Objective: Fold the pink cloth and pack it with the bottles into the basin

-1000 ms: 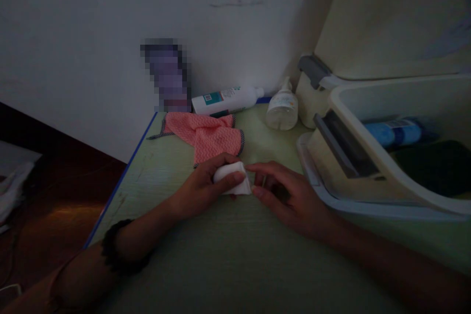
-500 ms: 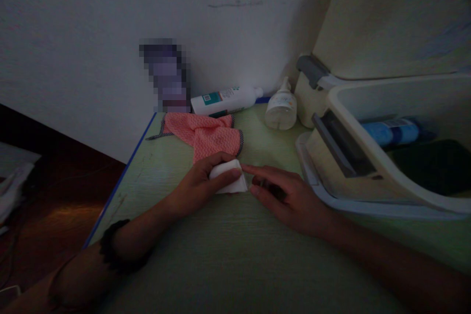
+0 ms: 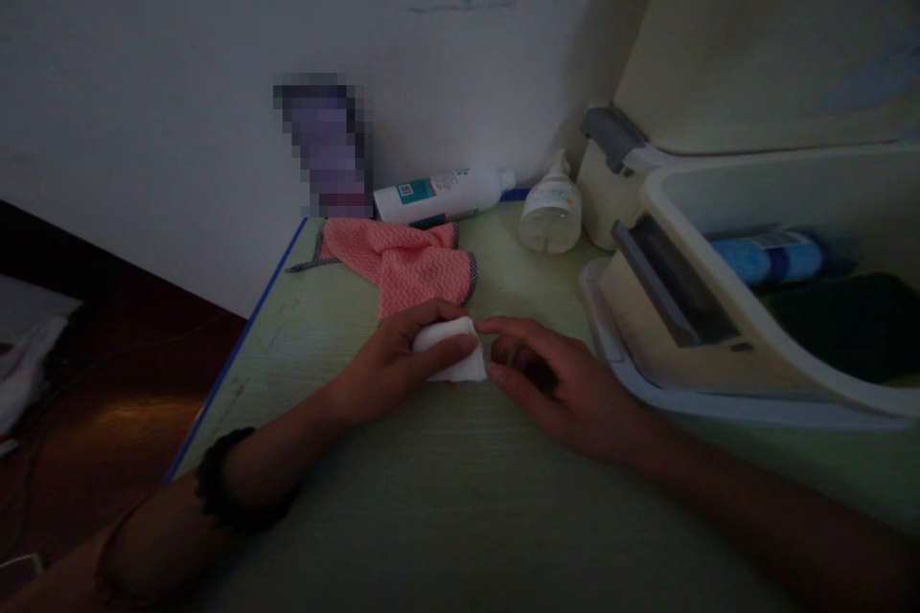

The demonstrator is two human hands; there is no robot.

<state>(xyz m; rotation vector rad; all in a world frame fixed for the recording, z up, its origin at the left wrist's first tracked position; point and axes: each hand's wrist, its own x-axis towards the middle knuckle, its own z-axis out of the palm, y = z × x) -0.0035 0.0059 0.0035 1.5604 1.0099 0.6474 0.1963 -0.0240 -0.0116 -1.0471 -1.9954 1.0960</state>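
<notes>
My left hand (image 3: 402,354) is closed around a small white folded pad (image 3: 449,350), which looks like tissue or soft cloth. Its thumb lies across the pad's top, with the fingers behind it. At the pad's right edge is my right hand (image 3: 553,383); its index fingertip touches or nearly touches the upper corner, and its thumb tip sits by the lower corner. A gap shows between that thumb and index finger, with nothing gripped there. Just beyond my left hand lies a crumpled pink cloth (image 3: 424,273) with a dark checked border.
A white bottle (image 3: 438,196) lies along the wall, beside a clear pump bottle (image 3: 552,215). An open cream bin (image 3: 647,306) at right holds a blue bottle (image 3: 769,256) and something dark green (image 3: 848,326). A pixelated upright object (image 3: 331,148) leans at the table's back-left corner.
The white pad and my left fingers have shifted very slightly to the right. My right index finger is a little more bent at the pad's corner. Everything else stays put.
</notes>
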